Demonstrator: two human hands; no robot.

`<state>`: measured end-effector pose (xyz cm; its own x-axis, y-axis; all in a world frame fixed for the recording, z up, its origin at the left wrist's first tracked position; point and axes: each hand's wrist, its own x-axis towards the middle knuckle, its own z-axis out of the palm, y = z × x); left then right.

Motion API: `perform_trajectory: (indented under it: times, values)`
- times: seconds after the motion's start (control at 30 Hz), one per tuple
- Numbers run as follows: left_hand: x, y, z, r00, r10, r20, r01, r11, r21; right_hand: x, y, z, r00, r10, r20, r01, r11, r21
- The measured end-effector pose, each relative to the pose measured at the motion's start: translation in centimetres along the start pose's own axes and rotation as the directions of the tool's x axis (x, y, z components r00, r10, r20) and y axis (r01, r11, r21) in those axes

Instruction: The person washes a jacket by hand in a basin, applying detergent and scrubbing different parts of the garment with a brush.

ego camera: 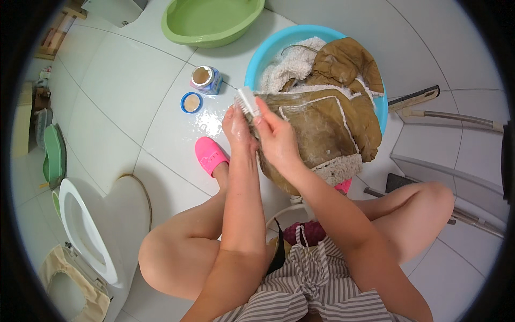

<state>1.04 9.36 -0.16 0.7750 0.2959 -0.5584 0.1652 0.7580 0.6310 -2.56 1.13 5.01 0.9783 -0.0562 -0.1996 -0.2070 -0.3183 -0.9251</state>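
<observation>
My right hand [277, 137] is closed on a white scrub brush [248, 101], its bristles turned toward the left. Just beside it, my left hand [238, 128] is at the left edge of a wet brown garment [318, 124] with white fleece lining; whether its fingers grip the cloth is hard to tell. The garment drapes over the rim of a blue plastic basin [252, 66], and part of it lies inside with foam. Left of the basin stands an uncapped jar [207, 80] with a brownish top surface, and its blue-rimmed lid [191, 102] lies on the floor.
A green plastic basin [213, 40] sits on the tiled floor beyond the jar. The white toilet [86, 233] is at the lower left. Wet puddles shine near the pink slipper [210, 155] on my left foot. To the right are a long-handled tool [418, 98] and a metal hose [458, 117].
</observation>
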Motion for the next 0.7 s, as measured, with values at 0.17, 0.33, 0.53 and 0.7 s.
perform_trajectory:
  times: [0.17, 0.33, 0.53, 0.7]
  values:
    - [-0.5, 0.1, -1.8, 0.990, 0.136, -0.030, -0.133, 0.989, 0.071, 1.3, 2.0, -0.5, 0.992, 0.100, 0.076, -0.061, 0.914, -0.401]
    - [-1.1, 0.3, -1.2, 0.974, 0.227, -0.023, -0.220, 0.962, 0.164, 4.9, 6.0, -9.9, 0.997, -0.023, 0.078, 0.082, 0.360, -0.930]
    - [-1.1, 1.1, -2.8, 0.981, 0.195, -0.010, -0.193, 0.977, 0.093, 0.4, 1.0, -2.3, 0.986, 0.030, 0.161, 0.097, 0.685, -0.722]
    - [-1.3, 1.1, -1.9, 0.984, 0.178, -0.009, -0.178, 0.984, 0.002, 3.3, 3.3, -8.6, 0.995, 0.098, -0.009, -0.058, 0.511, -0.858]
